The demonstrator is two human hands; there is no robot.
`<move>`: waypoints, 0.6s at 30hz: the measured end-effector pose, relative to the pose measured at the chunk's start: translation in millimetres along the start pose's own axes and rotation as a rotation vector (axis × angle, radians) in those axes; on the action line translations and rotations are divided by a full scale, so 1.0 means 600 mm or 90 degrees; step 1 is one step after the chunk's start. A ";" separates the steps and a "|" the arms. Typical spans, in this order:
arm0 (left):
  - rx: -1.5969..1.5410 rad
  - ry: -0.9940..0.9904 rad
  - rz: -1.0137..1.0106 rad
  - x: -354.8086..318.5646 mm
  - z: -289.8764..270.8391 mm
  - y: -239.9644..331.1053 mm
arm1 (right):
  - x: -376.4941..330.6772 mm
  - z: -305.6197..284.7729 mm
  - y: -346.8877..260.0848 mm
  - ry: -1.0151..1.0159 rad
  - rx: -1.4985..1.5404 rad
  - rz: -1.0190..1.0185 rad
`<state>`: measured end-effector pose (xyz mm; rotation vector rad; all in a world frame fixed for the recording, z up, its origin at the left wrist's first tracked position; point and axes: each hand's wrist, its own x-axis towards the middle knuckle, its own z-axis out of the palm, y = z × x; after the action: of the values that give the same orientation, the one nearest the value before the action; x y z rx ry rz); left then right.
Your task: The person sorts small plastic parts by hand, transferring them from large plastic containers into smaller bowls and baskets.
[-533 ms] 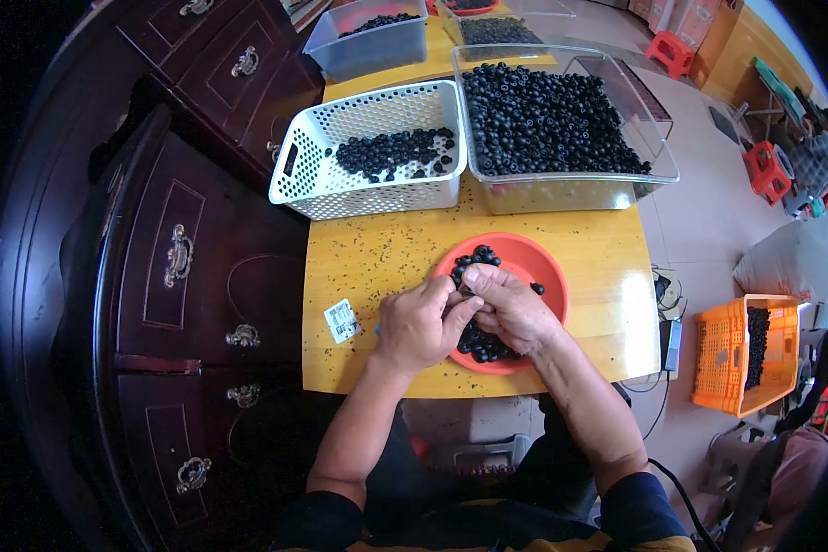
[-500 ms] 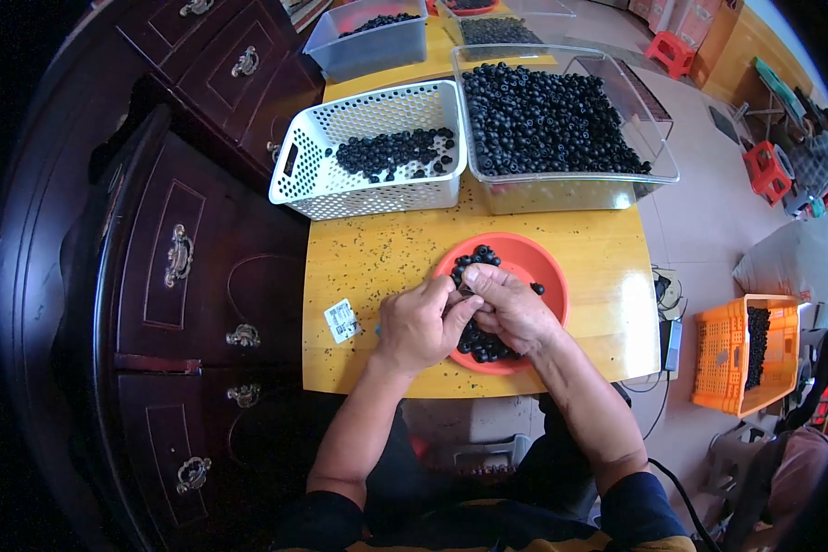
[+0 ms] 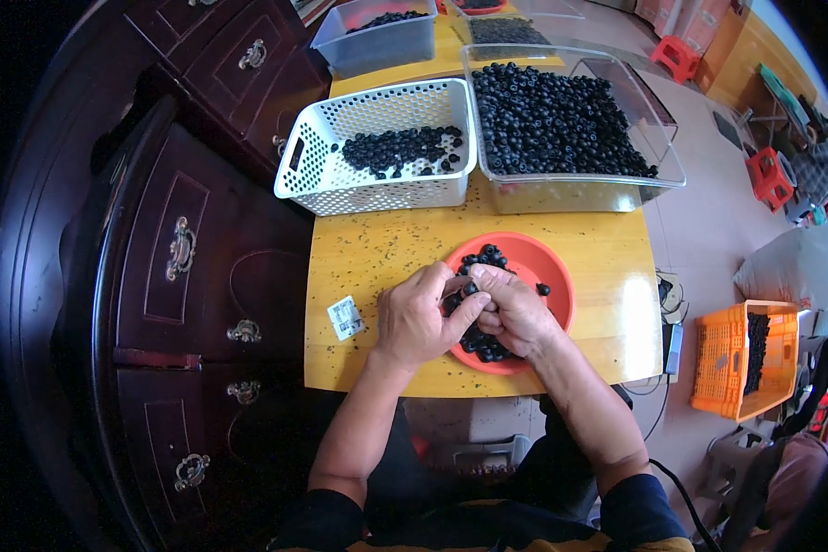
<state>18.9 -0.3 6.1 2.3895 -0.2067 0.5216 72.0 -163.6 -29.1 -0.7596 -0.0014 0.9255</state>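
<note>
Over an orange-red plastic plate (image 3: 557, 327), my two hands meet fingertip to fingertip. My left hand (image 3: 418, 316) pinches a small black round piece (image 3: 470, 288) between thumb and forefinger. My right hand (image 3: 522, 317) is closed, its thumb and fingertip pressed together right against that piece; whatever lies inside its grip is hidden. More black round pieces rest on the plate, in one bunch (image 3: 489, 256) beyond my fingers and another (image 3: 484, 344) under my hands. A single loose piece (image 3: 543, 290) sits near the plate's right side.
Farther back on the yellow table (image 3: 359, 267) stand a white perforated basket (image 3: 377, 199) and a clear bin (image 3: 570, 195), both holding black pieces. Dark crumbs and a white label (image 3: 345, 318) lie at left. An orange crate (image 3: 722, 368) stands right; dark drawers (image 3: 184, 248) rise left.
A black round piece now shows between my fingertips where it was barely visible before. My hands stay over the plate, and the whole view has shifted slightly.
</note>
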 end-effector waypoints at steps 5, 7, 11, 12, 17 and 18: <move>0.024 -0.030 0.017 -0.002 -0.006 -0.002 | 0.001 0.008 0.002 0.010 -0.017 0.006; 0.012 -0.036 0.016 -0.002 -0.010 -0.001 | 0.002 0.009 0.003 0.012 -0.007 0.006; -0.048 -0.024 0.017 -0.004 -0.006 -0.006 | 0.007 0.003 0.007 -0.005 0.005 0.011; -0.047 -0.025 0.019 -0.004 -0.007 -0.006 | 0.008 0.008 0.007 0.002 -0.022 0.004; -0.113 0.008 0.006 -0.014 -0.001 -0.019 | 0.007 0.020 0.009 0.022 -0.043 0.005; -0.113 0.006 0.008 -0.014 -0.001 -0.018 | 0.010 0.013 0.013 0.023 -0.049 -0.007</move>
<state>14.3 8.3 -3.3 2.2137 -0.2536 0.4990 67.4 -151.7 -29.8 -0.8473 -0.0090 0.9055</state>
